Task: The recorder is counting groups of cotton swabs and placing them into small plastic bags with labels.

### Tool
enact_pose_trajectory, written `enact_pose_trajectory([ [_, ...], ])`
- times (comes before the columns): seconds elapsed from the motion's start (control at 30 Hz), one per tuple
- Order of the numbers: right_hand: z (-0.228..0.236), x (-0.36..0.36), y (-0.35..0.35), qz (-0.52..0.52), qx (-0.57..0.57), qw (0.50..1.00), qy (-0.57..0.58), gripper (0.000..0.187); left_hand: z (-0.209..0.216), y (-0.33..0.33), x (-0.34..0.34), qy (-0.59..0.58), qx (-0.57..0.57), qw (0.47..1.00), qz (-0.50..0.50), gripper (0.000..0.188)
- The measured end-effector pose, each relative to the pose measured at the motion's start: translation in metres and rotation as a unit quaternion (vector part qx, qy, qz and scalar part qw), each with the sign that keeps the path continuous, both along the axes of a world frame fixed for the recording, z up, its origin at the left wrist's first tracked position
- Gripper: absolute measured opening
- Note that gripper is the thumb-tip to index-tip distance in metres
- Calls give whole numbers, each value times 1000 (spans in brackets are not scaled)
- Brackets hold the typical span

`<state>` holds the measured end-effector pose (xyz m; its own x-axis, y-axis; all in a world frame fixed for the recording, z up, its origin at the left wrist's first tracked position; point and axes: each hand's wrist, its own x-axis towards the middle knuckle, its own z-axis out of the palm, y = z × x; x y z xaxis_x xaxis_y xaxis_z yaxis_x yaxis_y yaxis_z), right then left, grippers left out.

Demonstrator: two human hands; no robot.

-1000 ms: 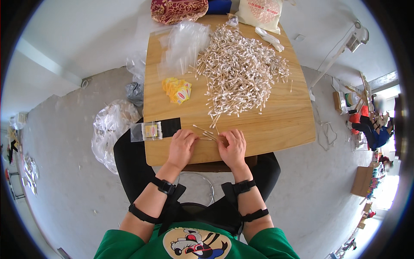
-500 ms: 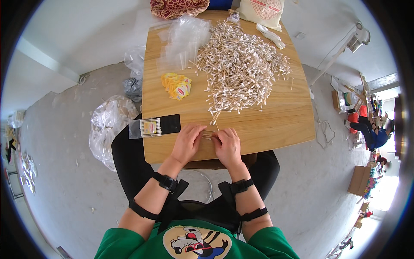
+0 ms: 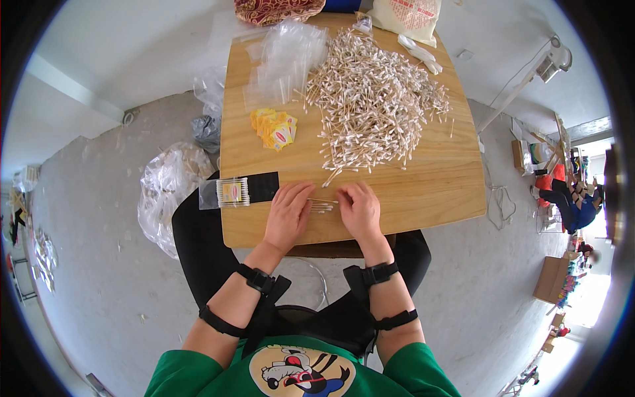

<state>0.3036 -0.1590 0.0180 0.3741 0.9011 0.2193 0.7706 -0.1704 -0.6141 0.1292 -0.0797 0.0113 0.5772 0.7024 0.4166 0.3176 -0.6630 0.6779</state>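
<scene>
Several cotton swabs (image 3: 322, 206) stick out from under the curled fingers of my left hand (image 3: 289, 213), which is closed on them near the table's front edge. Across the short gap is my right hand (image 3: 360, 210), its fingers bent together; the uppermost swab reaches its fingertips. Beyond both hands spreads a big heap of cotton swabs (image 3: 374, 99) with white tips. To the left of my left hand, a clear bag of swabs with a yellow label (image 3: 231, 192) lies partly on a black strip (image 3: 264, 187).
Yellow cards (image 3: 274, 128) lie in a small pile on the wooden table (image 3: 423, 192). Clear plastic bags (image 3: 284, 59) are stacked at the far left, a white glove (image 3: 420, 53) and cloth bag (image 3: 407, 16) at the far right. A plastic sack (image 3: 172, 192) stands on the floor.
My right hand has shifted a little to the right, widening the gap between the hands and showing more of the swab tips. My left hand stays nearly in place.
</scene>
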Motion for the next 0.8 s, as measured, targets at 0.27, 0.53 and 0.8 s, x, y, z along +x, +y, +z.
enact_pose_trajectory([
  [0.27, 7, 4, 21, 13, 5, 999, -46, 14, -14, 0, -6, -23, -36, 999, -11, 13],
  [0.53, 3, 4, 4, -121, -57, 990, -46, 22, -5, 12, 12, -21, -38, 998, 34, 10],
  [0.8, -2, 18, -11, -108, -101, 987, -70, 13, 2, 28, 48, 26, -35, 999, -3, 19],
])
